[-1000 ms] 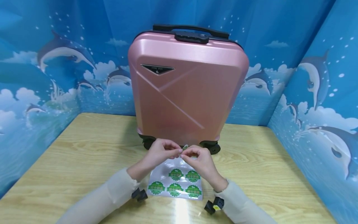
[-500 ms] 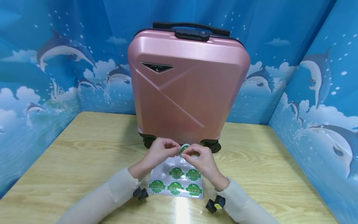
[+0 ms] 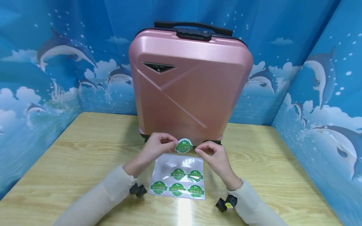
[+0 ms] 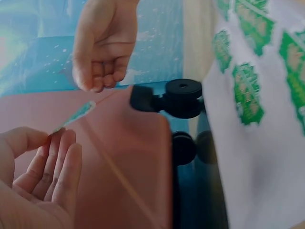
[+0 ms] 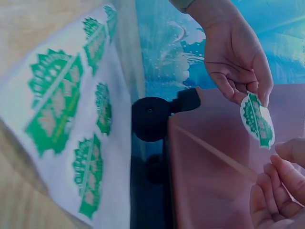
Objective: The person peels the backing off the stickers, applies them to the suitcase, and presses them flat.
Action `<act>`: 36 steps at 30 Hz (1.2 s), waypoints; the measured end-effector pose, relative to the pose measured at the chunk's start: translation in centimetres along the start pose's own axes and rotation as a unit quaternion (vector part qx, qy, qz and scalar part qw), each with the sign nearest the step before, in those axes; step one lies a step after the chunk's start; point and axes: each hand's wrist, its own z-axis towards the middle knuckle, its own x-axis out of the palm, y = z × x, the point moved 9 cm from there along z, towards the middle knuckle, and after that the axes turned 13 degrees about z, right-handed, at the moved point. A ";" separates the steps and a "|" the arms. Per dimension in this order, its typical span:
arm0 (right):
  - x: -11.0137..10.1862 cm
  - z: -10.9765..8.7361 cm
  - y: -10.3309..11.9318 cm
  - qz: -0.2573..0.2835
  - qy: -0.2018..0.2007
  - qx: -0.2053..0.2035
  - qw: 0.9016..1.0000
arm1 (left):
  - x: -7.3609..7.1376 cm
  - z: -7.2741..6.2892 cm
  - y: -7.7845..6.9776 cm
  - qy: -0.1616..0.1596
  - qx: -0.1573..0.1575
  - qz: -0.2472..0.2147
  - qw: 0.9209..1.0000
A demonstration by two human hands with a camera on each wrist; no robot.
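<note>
While pinching a round green-and-white sticker (image 3: 183,146) by its edge in the left hand (image 3: 154,147), holding it out before the lower front of a pink suitcase (image 3: 186,94). Holding the right hand (image 3: 216,157) just beside the sticker, apart from it, with fingers loosely bent. Seeing five green stickers (image 3: 177,189) on the sheet (image 3: 162,164), lying flat on a wooden table (image 3: 93,150).

Up high, the head view faces forward and down across the table (image 3: 107,138) to the pink suitcase (image 3: 189,91); in close, both wrist views, rolled sideways in opposite directions, share the green sticker (image 5: 257,121) and the suitcase's front.
</note>
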 end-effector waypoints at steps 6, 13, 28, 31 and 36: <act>-0.4 0.6 -0.5 0.020 -0.006 0.016 1.000 | -0.1 0.2 -1.1 0.019 0.013 -0.019 1.000; -0.7 1.3 0.4 0.057 -0.022 0.007 0.998 | -0.4 0.5 -2.2 0.017 0.017 -0.031 0.999; -1.4 2.3 2.3 0.099 -0.074 -0.006 0.992 | -1.1 1.2 -4.4 0.003 0.052 -0.055 0.997; -1.6 2.4 2.7 0.110 -0.086 -0.014 0.990 | -1.3 1.4 -4.8 -0.005 0.059 -0.043 0.997; -2.1 2.7 3.5 0.115 -0.106 -0.030 0.987 | -1.8 1.8 -5.9 -0.029 0.083 -0.024 0.996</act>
